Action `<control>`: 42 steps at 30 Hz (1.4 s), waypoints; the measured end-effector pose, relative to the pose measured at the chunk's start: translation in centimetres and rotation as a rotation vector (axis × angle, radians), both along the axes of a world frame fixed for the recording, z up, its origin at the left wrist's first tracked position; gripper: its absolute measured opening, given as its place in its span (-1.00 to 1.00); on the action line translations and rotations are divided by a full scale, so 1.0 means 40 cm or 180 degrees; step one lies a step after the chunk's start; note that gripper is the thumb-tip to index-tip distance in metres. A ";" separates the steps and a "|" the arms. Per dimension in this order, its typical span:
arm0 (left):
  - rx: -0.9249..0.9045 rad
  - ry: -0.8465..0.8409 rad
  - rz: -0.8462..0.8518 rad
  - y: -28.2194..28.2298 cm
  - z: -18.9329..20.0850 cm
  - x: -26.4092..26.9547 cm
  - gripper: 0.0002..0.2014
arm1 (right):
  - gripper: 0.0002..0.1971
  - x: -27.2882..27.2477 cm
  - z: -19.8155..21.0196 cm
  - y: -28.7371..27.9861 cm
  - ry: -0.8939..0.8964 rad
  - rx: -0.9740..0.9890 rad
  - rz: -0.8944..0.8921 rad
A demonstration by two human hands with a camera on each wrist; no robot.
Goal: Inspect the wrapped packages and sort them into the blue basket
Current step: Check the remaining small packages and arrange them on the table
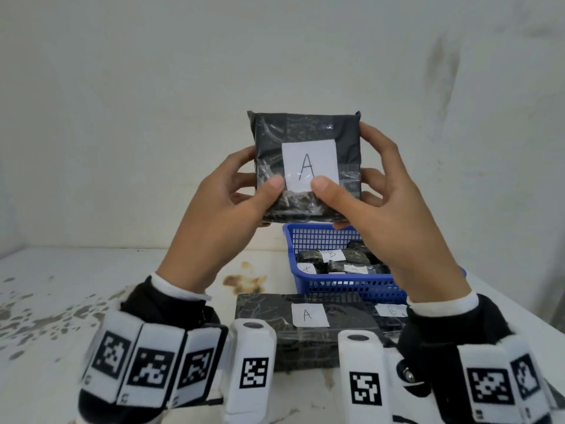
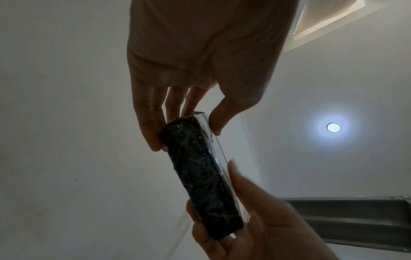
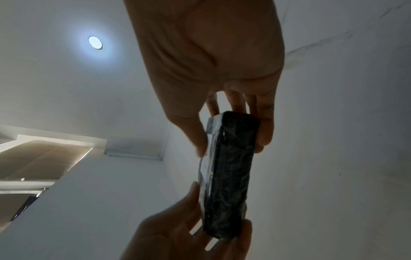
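Observation:
A black wrapped package (image 1: 305,133) with a white label marked A is held upright in the air above the table. My left hand (image 1: 226,206) grips its left edge, thumb on the front and fingers behind. My right hand (image 1: 382,209) grips its right edge the same way. Both wrist views show the package's narrow bottom side (image 2: 200,176) (image 3: 231,176) pinched between thumbs and fingers. The blue basket (image 1: 321,240) stands on the table below and behind the package, with several wrapped packages inside.
Another black package labelled A (image 1: 269,313) lies on the table in front of the basket, and one labelled B (image 1: 388,322) lies to its right, partly hidden by my right wrist. The white table (image 1: 76,286) is stained and has a brown spot (image 1: 244,280). A white wall stands close behind.

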State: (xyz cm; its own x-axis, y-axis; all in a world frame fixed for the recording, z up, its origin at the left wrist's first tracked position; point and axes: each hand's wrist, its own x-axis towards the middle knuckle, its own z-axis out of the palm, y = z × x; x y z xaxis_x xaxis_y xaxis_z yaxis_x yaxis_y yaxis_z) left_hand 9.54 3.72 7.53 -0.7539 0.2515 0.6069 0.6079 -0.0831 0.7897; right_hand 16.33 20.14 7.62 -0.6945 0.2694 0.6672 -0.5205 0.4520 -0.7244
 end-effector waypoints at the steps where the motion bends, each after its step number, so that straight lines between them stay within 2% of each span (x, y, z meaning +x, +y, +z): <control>1: 0.0030 -0.0023 -0.0020 -0.002 0.002 0.000 -0.57 | -0.24 0.000 0.000 0.002 -0.0001 -0.0019 0.0028; 7: 0.0026 0.0012 0.0043 -0.002 -0.001 -0.004 -0.57 | -0.39 0.009 0.010 0.015 -0.0017 -0.0158 0.0175; 11: 0.0000 0.0040 0.0069 0.007 -0.001 0.001 -0.48 | -0.41 0.009 0.010 0.019 -0.0045 -0.0203 0.0209; 18: -0.0076 0.0128 0.0242 0.006 0.003 0.013 -0.33 | -0.23 0.010 0.010 0.020 -0.0061 0.0093 0.0216; 21: -0.0151 0.0143 0.0289 0.003 0.004 0.015 -0.39 | -0.31 0.007 0.006 0.008 -0.0145 0.0149 0.0095; 29: -0.0067 0.0015 0.0408 0.004 0.003 0.014 -0.47 | -0.48 -0.002 -0.004 -0.010 0.0110 0.0102 -0.0233; 42: 0.0035 -0.0069 0.0497 0.007 0.001 0.011 -0.62 | -0.75 -0.002 0.002 -0.001 0.0138 0.0205 -0.0260</control>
